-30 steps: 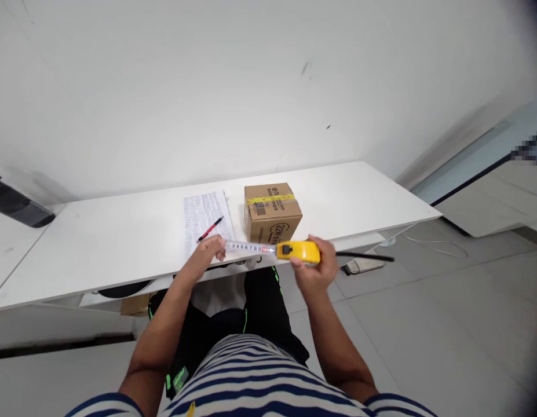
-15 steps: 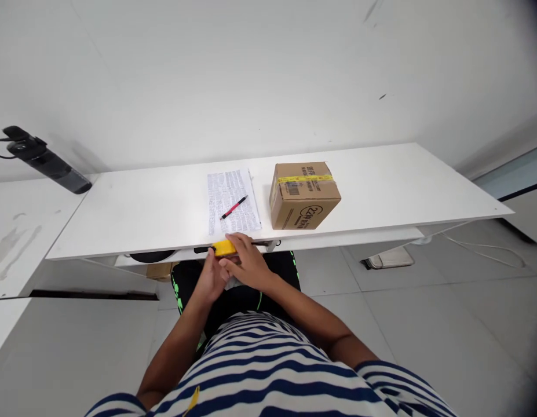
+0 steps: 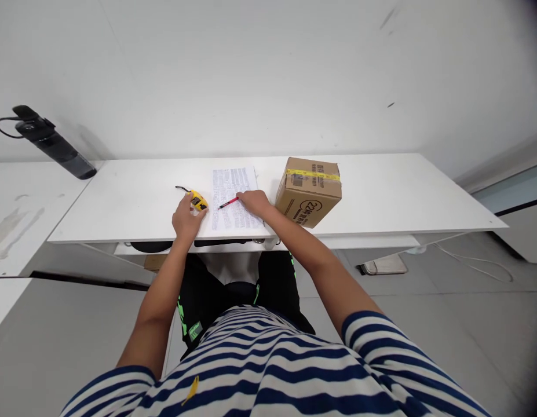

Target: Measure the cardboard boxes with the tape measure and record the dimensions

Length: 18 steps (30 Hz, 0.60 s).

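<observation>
A yellow tape measure [image 3: 198,201] lies on the white table [image 3: 381,197], left of a printed sheet of paper [image 3: 234,194]. My left hand [image 3: 186,217] rests on the table with its fingers curled against the tape measure. A red pen [image 3: 227,203] lies across the sheet. My right hand [image 3: 254,202] is on the sheet with its fingers closed at the pen's right end. A taped cardboard box [image 3: 309,191] stands just right of that hand, apart from it.
A black bottle-like object with a cord [image 3: 55,149] lies on the neighbouring white table at the far left. A grey power strip [image 3: 383,264] and a cable [image 3: 472,260] lie on the tiled floor to the right. A white wall backs the table.
The tape measure's blade has gone back in. My left hand carried the tape measure up onto the table left of the paper. My right hand let go of it and moved to the red pen.
</observation>
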Tool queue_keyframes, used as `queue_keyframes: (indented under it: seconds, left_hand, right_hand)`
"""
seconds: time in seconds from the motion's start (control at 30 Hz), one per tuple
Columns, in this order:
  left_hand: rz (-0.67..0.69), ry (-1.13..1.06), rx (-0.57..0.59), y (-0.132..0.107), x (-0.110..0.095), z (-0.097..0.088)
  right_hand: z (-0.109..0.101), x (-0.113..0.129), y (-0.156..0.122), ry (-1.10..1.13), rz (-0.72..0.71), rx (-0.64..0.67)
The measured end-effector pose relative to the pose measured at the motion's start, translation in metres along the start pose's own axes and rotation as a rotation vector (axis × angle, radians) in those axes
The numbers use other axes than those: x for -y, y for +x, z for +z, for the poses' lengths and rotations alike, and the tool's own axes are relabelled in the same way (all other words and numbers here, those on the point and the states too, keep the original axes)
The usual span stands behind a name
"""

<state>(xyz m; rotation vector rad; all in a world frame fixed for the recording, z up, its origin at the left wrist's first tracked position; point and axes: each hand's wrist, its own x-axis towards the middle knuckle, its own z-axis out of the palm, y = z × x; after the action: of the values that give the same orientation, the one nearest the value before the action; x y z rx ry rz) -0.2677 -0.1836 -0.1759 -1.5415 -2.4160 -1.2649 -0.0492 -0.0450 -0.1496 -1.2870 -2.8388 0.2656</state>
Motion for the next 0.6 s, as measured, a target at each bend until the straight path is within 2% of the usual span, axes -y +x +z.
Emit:
queue_keyframes:
  seconds: [0.07,0.17,0.23,0.3,0.37,0.43,0.6]
  left_hand:
    - [0.05,0.062,0.052,0.006,0.003,0.009]
    - [0.205,0.114,0.143,0.011,0.004,0.02]
    - [0.291,0.108,0.2,0.012,0.002,0.025]
    - [0.325,0.07,0.223,0.011,-0.001,0.028]
    - [0.327,0.028,0.215,0.01,-0.005,0.032]
    - [0.322,0.0,0.194,0.009,-0.006,0.034]
    - [0.282,-0.049,0.166,0.006,0.0,0.036]
  right_hand:
    - [-0.001,-0.002,-0.007,0.008,0.044,-0.057]
    - [0.0,-0.008,-0.03,0.086,0.164,-0.204]
    - [0.006,-0.014,-0.05,0.263,0.194,-0.323]
    - [0.016,-0.02,-0.069,0.499,0.138,-0.403]
    - [0.028,-0.025,-0.082,0.704,0.083,-0.408]
    - [0.039,-0.029,-0.088,0.871,0.07,-0.359]
    - [0.055,-0.035,-0.084,1.149,0.072,-0.29]
